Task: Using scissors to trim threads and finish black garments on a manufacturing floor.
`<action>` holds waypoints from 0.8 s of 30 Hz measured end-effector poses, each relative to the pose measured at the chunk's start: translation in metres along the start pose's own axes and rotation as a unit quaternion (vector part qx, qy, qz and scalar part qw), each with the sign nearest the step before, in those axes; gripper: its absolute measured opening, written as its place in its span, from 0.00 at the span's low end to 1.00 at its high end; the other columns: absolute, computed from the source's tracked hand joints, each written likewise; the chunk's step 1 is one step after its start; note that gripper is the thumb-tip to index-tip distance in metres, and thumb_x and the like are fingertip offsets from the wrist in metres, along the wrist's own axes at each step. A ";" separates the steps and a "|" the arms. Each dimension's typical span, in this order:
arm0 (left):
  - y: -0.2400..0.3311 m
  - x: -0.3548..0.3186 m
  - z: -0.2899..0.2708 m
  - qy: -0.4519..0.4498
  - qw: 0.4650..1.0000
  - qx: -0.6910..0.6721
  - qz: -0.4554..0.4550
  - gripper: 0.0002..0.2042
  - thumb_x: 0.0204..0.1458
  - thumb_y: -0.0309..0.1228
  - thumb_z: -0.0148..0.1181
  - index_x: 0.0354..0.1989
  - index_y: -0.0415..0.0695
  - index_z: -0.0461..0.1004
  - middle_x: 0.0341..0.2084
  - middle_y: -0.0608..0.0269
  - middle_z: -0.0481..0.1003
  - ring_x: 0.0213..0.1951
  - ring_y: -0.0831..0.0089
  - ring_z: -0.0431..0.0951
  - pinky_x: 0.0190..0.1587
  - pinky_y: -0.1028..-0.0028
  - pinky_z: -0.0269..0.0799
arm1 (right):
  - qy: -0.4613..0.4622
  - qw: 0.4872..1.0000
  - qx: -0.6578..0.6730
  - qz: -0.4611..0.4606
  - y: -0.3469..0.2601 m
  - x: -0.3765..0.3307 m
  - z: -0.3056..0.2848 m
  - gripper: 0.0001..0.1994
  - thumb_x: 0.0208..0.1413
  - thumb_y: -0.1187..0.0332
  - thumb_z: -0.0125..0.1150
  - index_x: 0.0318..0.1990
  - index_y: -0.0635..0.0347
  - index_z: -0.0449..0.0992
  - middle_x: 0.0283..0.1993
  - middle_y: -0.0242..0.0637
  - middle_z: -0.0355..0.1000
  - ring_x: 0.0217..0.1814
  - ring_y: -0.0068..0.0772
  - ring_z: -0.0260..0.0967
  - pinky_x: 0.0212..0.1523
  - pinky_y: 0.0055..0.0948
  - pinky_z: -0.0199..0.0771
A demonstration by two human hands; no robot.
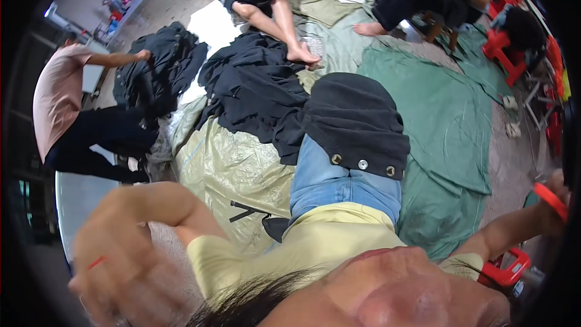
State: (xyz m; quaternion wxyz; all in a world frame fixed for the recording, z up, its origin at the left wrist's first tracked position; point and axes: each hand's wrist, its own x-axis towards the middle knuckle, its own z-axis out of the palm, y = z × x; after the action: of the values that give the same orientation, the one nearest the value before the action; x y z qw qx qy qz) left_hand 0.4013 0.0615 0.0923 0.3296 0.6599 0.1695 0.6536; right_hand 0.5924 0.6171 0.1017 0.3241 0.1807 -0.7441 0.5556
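My left hand (124, 260) is raised at the lower left, close to the camera. Its fingers are smeared by motion, and a thin red mark or strand shows on it. At the right rim my right hand (560, 186) is up beside an orange-red band (551, 201) on the wrist; its fingers are mostly lost in the dark edge. Neither hand touches the dark knit garment (357, 118) draped over my lap and jeans, which has several round buttons along its near edge. A heap of dark garments (251, 79) lies against it on the left.
A crumpled yellowish sheet (233, 160) and a green cloth (442, 121) cover the floor. At the left a person (66, 94) grips a bundle of dark clothes (160, 63). Two seated people are at the far side. Red stools (505, 54) stand at the right.
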 end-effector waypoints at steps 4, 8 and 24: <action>-0.080 -0.061 -0.039 0.080 0.991 -0.024 -0.103 0.35 0.59 0.61 0.41 0.48 0.35 0.75 0.47 0.39 0.72 0.46 0.51 0.77 0.45 0.53 0.74 | 0.110 0.961 0.003 0.254 0.097 -0.070 0.054 0.27 0.52 0.44 0.61 0.47 0.60 0.76 0.31 0.31 0.72 0.19 0.16 0.56 0.18 0.20 0.54; -0.201 -0.137 -0.073 0.511 0.705 0.011 -0.492 0.24 0.65 0.48 0.44 0.41 0.36 0.75 0.30 0.51 0.80 0.28 0.67 0.82 0.30 0.74 0.77 | -0.034 0.936 -0.161 0.312 0.187 -0.122 0.147 0.18 0.56 0.58 0.64 0.48 0.60 0.78 0.38 0.35 0.78 0.29 0.24 0.68 0.32 0.27 0.69; -0.328 -0.165 -0.033 0.681 0.643 0.075 -0.344 0.10 0.57 0.32 0.60 0.43 0.40 0.75 0.33 0.63 0.79 0.36 0.75 0.81 0.34 0.78 0.78 | 0.080 0.878 -0.329 0.339 0.241 -0.177 0.217 0.21 0.55 0.62 0.65 0.55 0.57 0.73 0.49 0.45 0.76 0.49 0.47 0.75 0.49 0.36 0.72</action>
State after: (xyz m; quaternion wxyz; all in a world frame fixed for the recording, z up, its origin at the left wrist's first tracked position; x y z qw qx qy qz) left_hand 0.4224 0.1986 -0.2490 0.2714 -0.0541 0.6094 0.7430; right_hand 0.5079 0.4723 -0.2282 0.2148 -0.2447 -0.8714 0.3669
